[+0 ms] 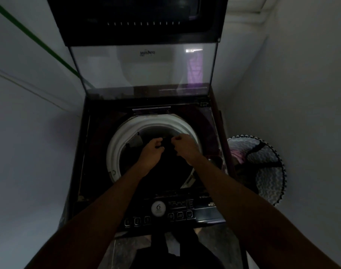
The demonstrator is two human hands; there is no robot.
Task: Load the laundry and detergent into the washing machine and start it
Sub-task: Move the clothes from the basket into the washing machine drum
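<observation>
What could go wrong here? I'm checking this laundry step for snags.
Both hands, left hand and right hand, hold a dark garment over the drum opening; part could drape over the white rim and miss the tub. In this dim light, dark fabric is hard to see. The raised lid could drop on the arms.

I count one washing machine (pixel 148 152) in front of me, its one lid (pixel 144 66) up behind the one drum opening (pixel 115 152). Two hands, my left hand (pixel 151 152) and right hand (pixel 185 147), are above that drum. One laundry basket (pixel 263 167) stands right of the machine. Six buttons (pixel 137 221) sit on the machine's near panel.
</observation>
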